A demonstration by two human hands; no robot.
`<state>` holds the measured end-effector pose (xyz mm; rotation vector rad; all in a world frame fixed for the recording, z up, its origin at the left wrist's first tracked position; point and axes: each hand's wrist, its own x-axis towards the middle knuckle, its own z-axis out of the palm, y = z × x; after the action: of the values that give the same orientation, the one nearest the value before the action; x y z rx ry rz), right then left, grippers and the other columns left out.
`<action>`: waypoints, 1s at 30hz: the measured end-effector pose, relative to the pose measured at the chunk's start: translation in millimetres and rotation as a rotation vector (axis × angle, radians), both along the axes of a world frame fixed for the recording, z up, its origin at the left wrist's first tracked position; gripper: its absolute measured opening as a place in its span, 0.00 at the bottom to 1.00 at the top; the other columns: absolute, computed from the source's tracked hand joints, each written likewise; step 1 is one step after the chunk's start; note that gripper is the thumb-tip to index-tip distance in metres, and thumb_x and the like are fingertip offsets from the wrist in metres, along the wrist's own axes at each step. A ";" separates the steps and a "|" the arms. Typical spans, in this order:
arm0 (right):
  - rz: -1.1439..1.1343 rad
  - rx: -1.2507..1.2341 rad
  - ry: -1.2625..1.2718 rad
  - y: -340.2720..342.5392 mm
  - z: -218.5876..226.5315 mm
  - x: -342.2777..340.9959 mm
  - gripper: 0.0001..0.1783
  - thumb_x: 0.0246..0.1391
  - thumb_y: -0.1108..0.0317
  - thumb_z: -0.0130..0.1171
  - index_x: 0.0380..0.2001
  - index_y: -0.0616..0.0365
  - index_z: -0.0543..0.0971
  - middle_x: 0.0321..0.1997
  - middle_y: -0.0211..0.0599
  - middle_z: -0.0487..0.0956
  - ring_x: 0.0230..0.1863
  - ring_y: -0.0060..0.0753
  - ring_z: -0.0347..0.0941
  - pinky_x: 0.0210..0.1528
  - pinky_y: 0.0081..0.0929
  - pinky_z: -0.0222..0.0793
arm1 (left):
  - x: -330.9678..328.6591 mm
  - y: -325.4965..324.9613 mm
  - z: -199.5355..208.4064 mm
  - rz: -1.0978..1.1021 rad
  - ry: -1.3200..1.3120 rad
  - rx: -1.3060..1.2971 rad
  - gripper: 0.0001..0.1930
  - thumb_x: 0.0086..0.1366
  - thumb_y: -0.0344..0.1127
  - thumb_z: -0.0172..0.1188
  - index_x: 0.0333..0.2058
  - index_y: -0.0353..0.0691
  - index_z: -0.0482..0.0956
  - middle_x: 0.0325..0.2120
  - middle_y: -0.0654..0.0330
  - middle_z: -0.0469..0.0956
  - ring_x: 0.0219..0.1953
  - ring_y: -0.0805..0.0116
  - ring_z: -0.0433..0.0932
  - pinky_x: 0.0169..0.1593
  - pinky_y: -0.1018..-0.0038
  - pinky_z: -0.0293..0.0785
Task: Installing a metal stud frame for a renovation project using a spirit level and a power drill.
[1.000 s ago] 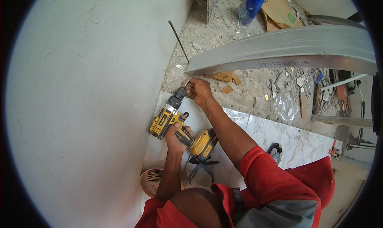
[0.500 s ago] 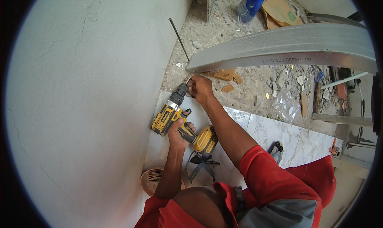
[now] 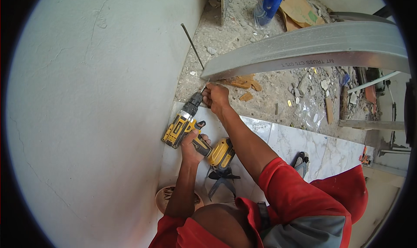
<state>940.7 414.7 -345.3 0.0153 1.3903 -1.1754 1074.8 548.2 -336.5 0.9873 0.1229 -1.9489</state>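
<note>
My left hand (image 3: 191, 149) is wrapped round the grip of a yellow and black cordless drill (image 3: 177, 128), which points up and away along the wall. Its bit (image 3: 203, 89) reaches toward the near end of a grey metal channel (image 3: 299, 46). My right hand (image 3: 217, 96) has its fingers pinched together at the tip of the bit, close to the channel's end. What they hold is too small and covered to make out. A thin dark rod (image 3: 192, 46) leans by the wall, just behind that end.
A pale wall (image 3: 95, 117) runs along my left. Rubble and wood pieces (image 3: 243, 81) lie around the channel. Marble-look tiles (image 3: 299, 141) are nearer me, with a bowl (image 3: 165, 196) beside my left forearm. Farther off are a blue bottle (image 3: 271, 4) and cardboard (image 3: 299, 7).
The view has shifted slightly. Both hands and the drill keep nearly the same pose, with the bit still beside the channel's end.
</note>
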 end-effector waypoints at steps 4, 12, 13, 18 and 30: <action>0.008 -0.015 0.012 4.2 4.7 -4.6 0.07 0.51 0.70 0.54 0.33 0.61 0.73 0.26 0.32 0.73 0.23 0.24 0.70 0.19 0.21 0.67 | -3.0 -1.5 1.8 0.005 0.000 0.007 0.12 0.56 0.34 0.56 0.40 0.40 0.73 0.21 0.59 0.71 0.23 0.68 0.72 0.31 0.70 0.70; -0.269 -0.839 0.662 36.0 47.9 -58.2 0.37 0.44 0.65 0.64 0.55 0.62 0.59 0.52 0.44 0.63 0.53 0.34 0.62 0.56 0.33 0.59 | 3.3 -0.2 -2.7 -0.039 -0.029 -0.032 0.13 0.56 0.36 0.58 0.39 0.41 0.74 0.20 0.62 0.70 0.22 0.70 0.71 0.30 0.70 0.69; -0.269 -0.839 0.668 30.0 59.4 -70.5 0.37 0.44 0.65 0.64 0.55 0.62 0.59 0.52 0.44 0.63 0.53 0.34 0.62 0.56 0.33 0.59 | 0.4 -1.0 -2.6 -0.041 -0.024 -0.031 0.13 0.56 0.36 0.58 0.39 0.41 0.74 0.20 0.62 0.70 0.22 0.70 0.71 0.30 0.70 0.69; -0.183 -1.094 0.583 -3.6 99.8 -79.0 0.40 0.39 0.66 0.68 0.55 0.61 0.60 0.53 0.43 0.64 0.54 0.35 0.62 0.58 0.32 0.57 | -0.7 -2.7 0.6 -0.013 -0.011 0.000 0.10 0.57 0.34 0.56 0.37 0.42 0.72 0.19 0.61 0.71 0.21 0.69 0.73 0.29 0.69 0.71; -0.109 -0.944 0.628 -0.2 102.6 -85.0 0.29 0.37 0.75 0.62 0.48 0.63 0.68 0.46 0.39 0.70 0.48 0.31 0.67 0.53 0.29 0.61 | -5.1 -0.3 -0.1 -0.020 0.006 0.052 0.09 0.57 0.34 0.56 0.36 0.42 0.72 0.18 0.61 0.71 0.21 0.68 0.73 0.29 0.69 0.70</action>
<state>855.7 414.4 -242.7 -1.0257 1.2181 -1.9311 1069.7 547.8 -336.5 1.0205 0.1679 -1.9757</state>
